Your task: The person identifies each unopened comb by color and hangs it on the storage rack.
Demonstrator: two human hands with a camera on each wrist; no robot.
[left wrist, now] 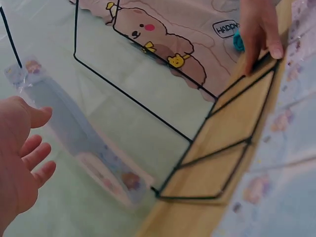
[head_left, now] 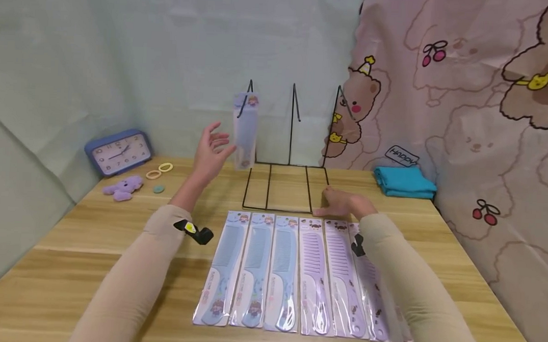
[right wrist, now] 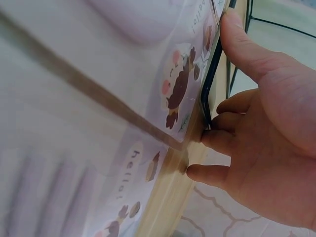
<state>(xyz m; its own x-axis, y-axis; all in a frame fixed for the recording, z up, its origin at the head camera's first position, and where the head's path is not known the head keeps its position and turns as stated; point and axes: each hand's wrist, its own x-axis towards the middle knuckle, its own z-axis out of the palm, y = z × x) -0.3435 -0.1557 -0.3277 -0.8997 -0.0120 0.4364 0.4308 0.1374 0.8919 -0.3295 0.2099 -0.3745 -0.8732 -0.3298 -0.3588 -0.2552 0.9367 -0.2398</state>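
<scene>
A packaged blue comb (head_left: 245, 131) hangs from the left hook of a black wire rack (head_left: 292, 126). My left hand (head_left: 212, 153) is just left of this pack, fingers spread and slightly bent, holding nothing. In the left wrist view the thumb looks close to the pack; contact is unclear. At the rack base's front right corner, my right hand (head_left: 341, 202) rests with its thumb (right wrist: 237, 32) against the wire and other fingertips low by the wood. In front lie three packaged blue combs (head_left: 255, 257) and several packaged purple combs (head_left: 313, 264), the rightmost partly hidden by my right sleeve.
At the back left stand a blue alarm clock (head_left: 118, 152), a purple plush toy (head_left: 123, 187), two hair ties (head_left: 153, 175) and a small green disc (head_left: 159, 189). A folded teal cloth (head_left: 405, 182) lies at the back right. Curtains hang behind the wooden table (head_left: 68, 264).
</scene>
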